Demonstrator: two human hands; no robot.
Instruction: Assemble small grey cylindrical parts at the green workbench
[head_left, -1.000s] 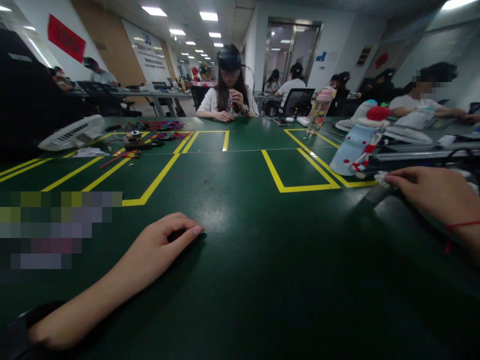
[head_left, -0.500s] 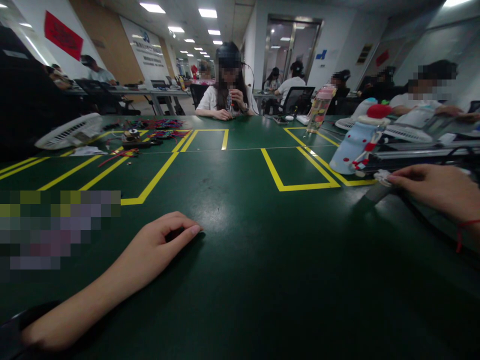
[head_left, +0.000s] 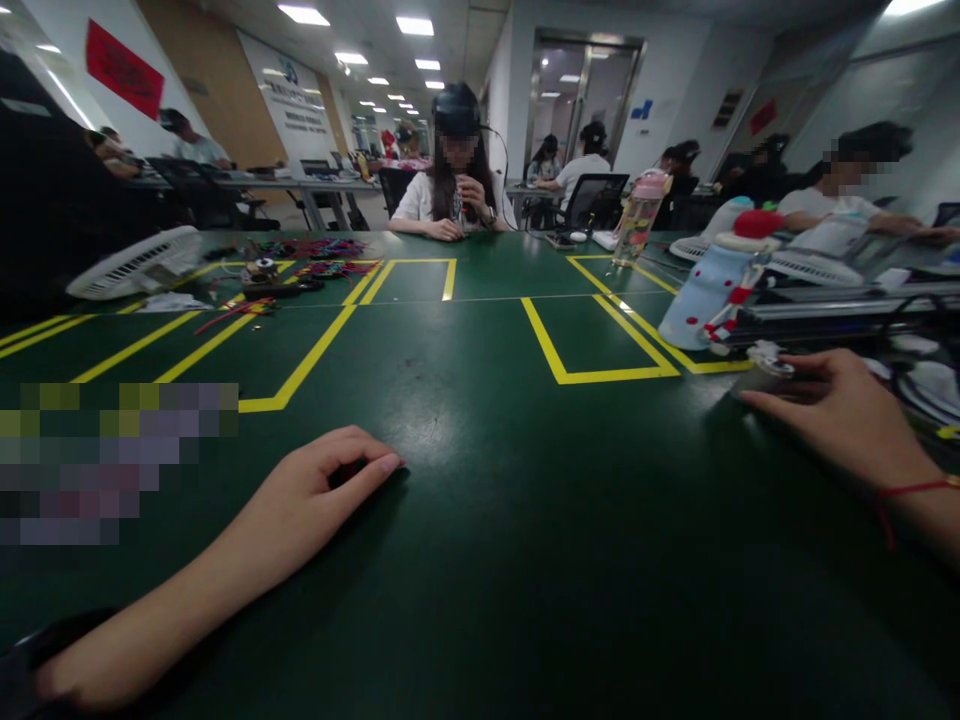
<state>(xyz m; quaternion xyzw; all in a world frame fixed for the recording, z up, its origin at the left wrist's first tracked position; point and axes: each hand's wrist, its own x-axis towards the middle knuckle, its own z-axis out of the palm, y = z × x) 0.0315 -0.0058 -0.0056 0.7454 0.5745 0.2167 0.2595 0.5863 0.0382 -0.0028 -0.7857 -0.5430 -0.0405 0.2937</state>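
My left hand (head_left: 330,490) rests on the green table (head_left: 480,560), its fingers curled and the tips of thumb and forefinger together. Nothing shows between them. At the right, my right hand (head_left: 847,410), with a red string round the wrist, has thumb and fingers around a small grey cylinder (head_left: 766,378) with a whitish, uneven top. The cylinder stands roughly upright at the table surface; its lower part is partly hidden by the thumb. Just behind it is a light blue snowman-shaped bottle (head_left: 686,300) with a red top.
Yellow tape (head_left: 619,378) marks the table. A white fan (head_left: 135,262) and wire bundles (head_left: 330,268) lie at the far left, a blurred-out patch (head_left: 112,460) nearer. A clear pink-lidded bottle (head_left: 640,225), metal rails (head_left: 825,315) and cables (head_left: 926,380) are at right. A person (head_left: 454,190) sits opposite.
My right hand has moved slightly down and left, its thumb and fingers now further round the cylinder, which stands more upright. White cables behind the hand have come into view. My left hand is unmoved.
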